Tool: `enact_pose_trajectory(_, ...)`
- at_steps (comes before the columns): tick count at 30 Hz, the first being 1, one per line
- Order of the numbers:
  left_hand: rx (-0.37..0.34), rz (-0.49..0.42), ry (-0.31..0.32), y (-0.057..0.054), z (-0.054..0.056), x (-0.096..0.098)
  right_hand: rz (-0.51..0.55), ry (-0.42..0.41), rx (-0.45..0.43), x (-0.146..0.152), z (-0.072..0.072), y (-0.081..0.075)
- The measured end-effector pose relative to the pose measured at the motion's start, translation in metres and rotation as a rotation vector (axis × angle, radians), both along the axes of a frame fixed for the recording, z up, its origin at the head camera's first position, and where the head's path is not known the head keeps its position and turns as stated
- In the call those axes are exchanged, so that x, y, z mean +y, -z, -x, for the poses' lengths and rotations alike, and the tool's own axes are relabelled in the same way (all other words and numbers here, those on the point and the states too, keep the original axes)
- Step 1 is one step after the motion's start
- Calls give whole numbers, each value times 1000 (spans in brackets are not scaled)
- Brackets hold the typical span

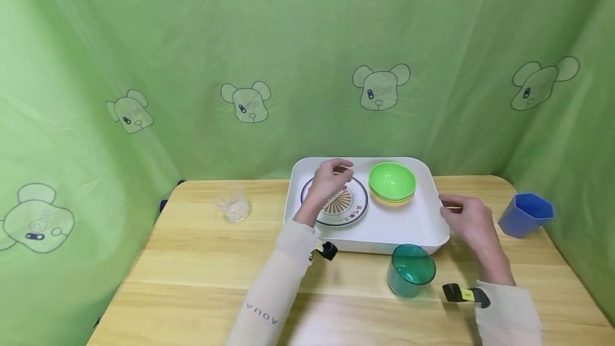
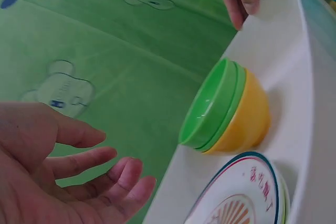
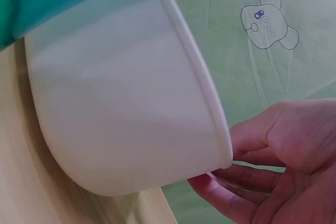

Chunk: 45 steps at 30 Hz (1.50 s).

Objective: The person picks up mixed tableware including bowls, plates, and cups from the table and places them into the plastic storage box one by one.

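Note:
A white tray [image 1: 408, 231] holds a stack of bowls, a green bowl [image 1: 392, 180] on top and a yellow one [image 2: 252, 116] beneath. Left of the bowls in the tray lie stacked plates, the top plate [image 1: 357, 208] white with a dark rim and a striped pattern. Over the plates hovers my left hand [image 1: 331, 179], its fingers loosely bent with nothing between them. My right hand [image 1: 468, 218] is at the tray's right edge; thumb and fingers pinch the rim in the right wrist view.
A teal see-through cup [image 1: 408, 276] stands before the tray's front right corner. To the right of my right hand is a blue angular cup [image 1: 525, 215]. A clear glass [image 1: 233, 204] sits left of the tray on the wooden table [image 1: 192, 282]. Green curtains [image 1: 307, 41] surround the table.

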<state>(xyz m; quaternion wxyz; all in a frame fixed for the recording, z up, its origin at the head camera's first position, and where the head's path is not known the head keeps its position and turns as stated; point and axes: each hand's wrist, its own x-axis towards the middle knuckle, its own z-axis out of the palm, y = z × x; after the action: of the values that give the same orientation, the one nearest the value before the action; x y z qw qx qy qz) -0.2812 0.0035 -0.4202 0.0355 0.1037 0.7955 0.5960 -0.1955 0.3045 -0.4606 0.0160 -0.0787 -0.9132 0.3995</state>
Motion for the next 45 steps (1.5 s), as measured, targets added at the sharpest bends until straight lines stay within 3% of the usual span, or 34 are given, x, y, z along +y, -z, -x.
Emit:
enact_pose_trajectory(6, 142, 66, -84, -4, -13, -29, -4, -5, 33, -1, 0, 1)
enact_pose_trajectory(10, 233, 40, -157, -1, -21, -49, -18, -5, 58, 1, 0, 4)
enact_pose_trajectory(19, 280, -90, -366, 10, -37, -95, -25, 7, 82, 3, -1, 8)
enact_pose_trajectory(25, 355, -20, -522, 16, -42, -136, -25, 0, 81, 5, -2, 9)
enact_pose_trajectory(29, 346, 17, -599, 20, -42, -162, -32, 0, 89, 5, -1, 8)
enact_pose_trajectory(35, 269, 53, -735, 29, -40, -193, -22, 8, 80, 3, 0, 10)
enact_pose_trajectory(39, 220, 64, -798, 38, -37, -204, -21, 13, 78, 3, -1, 10)
enact_pose_trajectory(45, 221, 54, -846, 47, -33, -214, -25, 22, 78, 3, -1, 9)
